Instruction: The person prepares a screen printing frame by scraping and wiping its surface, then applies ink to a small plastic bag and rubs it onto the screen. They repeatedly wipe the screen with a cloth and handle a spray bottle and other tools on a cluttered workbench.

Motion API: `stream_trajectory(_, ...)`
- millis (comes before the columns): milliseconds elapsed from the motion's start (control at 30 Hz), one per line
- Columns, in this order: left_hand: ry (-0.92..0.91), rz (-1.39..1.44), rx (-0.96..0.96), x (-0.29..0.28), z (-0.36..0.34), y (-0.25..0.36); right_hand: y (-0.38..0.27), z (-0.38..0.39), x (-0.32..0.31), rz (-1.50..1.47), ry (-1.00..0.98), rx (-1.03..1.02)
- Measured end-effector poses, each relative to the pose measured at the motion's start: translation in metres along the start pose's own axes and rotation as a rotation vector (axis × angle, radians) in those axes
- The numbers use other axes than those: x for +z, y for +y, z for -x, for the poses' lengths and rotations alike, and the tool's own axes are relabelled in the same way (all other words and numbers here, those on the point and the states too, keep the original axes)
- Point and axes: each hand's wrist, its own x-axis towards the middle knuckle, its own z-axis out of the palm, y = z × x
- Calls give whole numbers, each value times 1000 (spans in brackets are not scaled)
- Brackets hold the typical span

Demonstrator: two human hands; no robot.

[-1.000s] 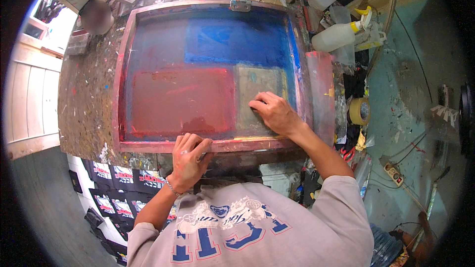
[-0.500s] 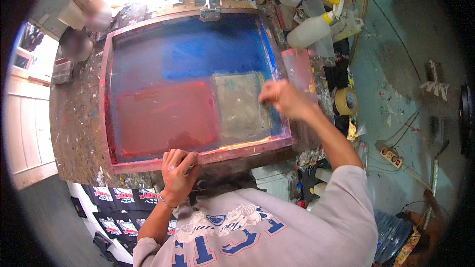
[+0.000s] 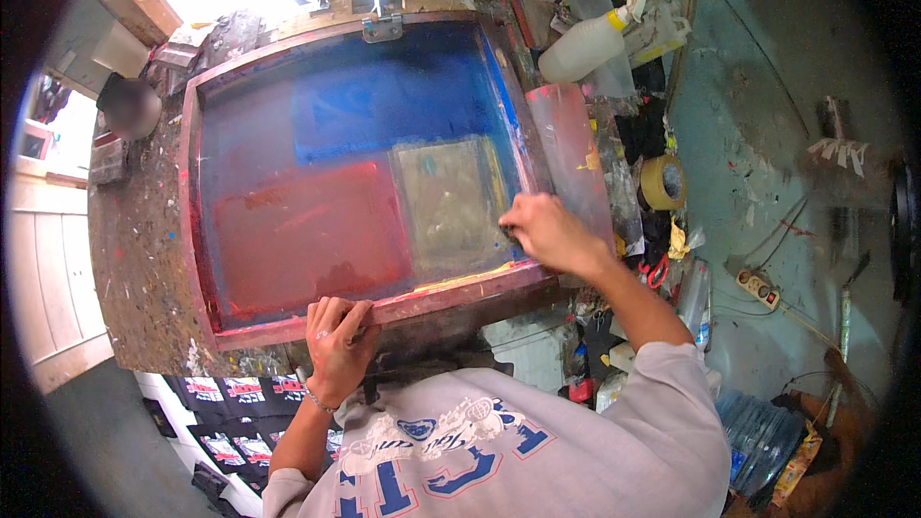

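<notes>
Take the middle of the screen as the middle of a clock. The screen lies flat on the worktop, in front of the person, with a pinkish wood frame all around it. A blue patch is at 1 o'clock, a red patch is at 7 o'clock, and a dull yellow patch is at 4 o'clock. A metal clip sits on the frame at 12 o'clock.

The left hand is on the frame at 6 o'clock. Its fingers are bent and close together on the wood, but I cannot tell if they grip it. The right hand is at 4 o'clock, by the edge of the yellow patch. Its fingers are bunched up. Something small and dark shows at their tips, and I cannot tell if they pinch it.

A spray bottle with a yellow top leans at 2 o'clock. A clear pink sheet and a roll of tape are at 3 o'clock. Black printed cloths lie low down at 7 o'clock.
</notes>
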Motion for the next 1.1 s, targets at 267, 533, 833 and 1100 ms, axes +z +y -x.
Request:
stream_trajectory(267,24,9,-1,0,-1,2,8,-37,3,-12,126,-21)
stream_trajectory(533,3,-32,-15,0,-1,0,2,3,-19,-190,-177,-119)
stream_trajectory(833,15,1,-6,2,-1,1,-25,-12,4,-165,-350,-126)
stream_trajectory(1100,7,-5,10,2,2,-4,-37,-26,18,-117,-283,-309)
